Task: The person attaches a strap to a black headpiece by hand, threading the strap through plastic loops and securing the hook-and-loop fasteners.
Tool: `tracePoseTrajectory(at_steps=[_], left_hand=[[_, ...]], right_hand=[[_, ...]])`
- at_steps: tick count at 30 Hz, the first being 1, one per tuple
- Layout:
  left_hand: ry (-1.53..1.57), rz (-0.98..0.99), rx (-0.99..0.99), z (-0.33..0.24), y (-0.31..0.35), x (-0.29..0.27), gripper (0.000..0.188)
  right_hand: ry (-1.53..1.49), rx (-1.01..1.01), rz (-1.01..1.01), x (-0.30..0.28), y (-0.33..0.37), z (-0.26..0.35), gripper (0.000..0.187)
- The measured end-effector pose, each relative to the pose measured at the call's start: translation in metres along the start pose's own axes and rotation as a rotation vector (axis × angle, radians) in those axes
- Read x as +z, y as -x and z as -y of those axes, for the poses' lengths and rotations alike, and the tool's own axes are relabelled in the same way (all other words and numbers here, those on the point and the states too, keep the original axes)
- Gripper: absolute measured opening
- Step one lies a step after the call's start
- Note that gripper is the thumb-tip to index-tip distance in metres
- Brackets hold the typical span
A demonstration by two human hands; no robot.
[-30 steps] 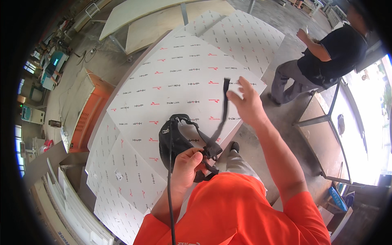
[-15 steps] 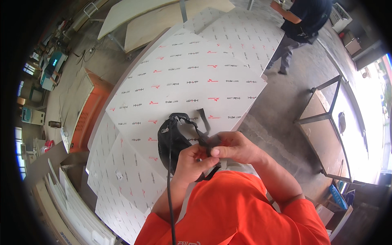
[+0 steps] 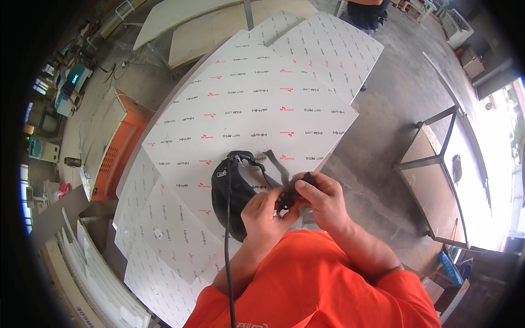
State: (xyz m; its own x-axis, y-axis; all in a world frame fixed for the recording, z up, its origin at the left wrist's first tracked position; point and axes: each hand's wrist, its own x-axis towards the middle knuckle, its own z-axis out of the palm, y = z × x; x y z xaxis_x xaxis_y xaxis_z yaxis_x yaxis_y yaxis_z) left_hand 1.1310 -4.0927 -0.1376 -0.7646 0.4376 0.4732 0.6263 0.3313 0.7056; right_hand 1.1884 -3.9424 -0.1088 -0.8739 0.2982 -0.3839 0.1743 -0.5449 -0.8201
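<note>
A small black zippered bag [image 3: 225, 194] lies on the printed white sheets in front of me. My left hand [image 3: 263, 214] is closed on part of the bag's black strap [image 3: 289, 191], close beside the bag. Just to the right, my right hand [image 3: 327, 203] pinches the same strap between thumb and fingers, and a short end sticks up above the thumb. A dark buckle-like piece seems to sit between the hands, mostly covered by fingers. A loose strap end [image 3: 276, 163] lies on the sheet beyond them. From the bag's top a black cable [image 3: 227, 262] runs down toward me.
Large white sheets [image 3: 240, 115] with printed marks are stacked under the bag. An orange panelled unit [image 3: 116, 150] stands to the left, with upright white boards [image 3: 95, 273] near it. A metal-framed cart [image 3: 424, 164] is at the right. Another person [image 3: 367, 15] stands beyond the stack.
My right hand has turned and drawn slightly right and up along the strap, exposing its end. My left hand stays near the bag. The other person has moved left, behind the stack's far end.
</note>
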Motion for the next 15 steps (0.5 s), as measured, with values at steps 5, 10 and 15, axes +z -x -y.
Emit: tracePoseTrajectory(at_steps=[5, 10, 15], left_hand=[[0.045, 0.034, -0.076, -0.003, 0.004, 0.001, 0.033], [0.056, 0.035, -0.073, 0.005, 0.020, 0.002, 0.031], [0.256, 0.077, -0.251, 0.008, 0.029, 0.013, 0.029]], right_hand=[[0.191, -0.192, -0.135, -0.006, 0.002, 0.000, 0.021], [-0.045, -0.098, -0.250, -0.037, -0.028, 0.020, 0.026], [0.001, -0.011, -0.113, -0.040, -0.043, 0.033, 0.028]])
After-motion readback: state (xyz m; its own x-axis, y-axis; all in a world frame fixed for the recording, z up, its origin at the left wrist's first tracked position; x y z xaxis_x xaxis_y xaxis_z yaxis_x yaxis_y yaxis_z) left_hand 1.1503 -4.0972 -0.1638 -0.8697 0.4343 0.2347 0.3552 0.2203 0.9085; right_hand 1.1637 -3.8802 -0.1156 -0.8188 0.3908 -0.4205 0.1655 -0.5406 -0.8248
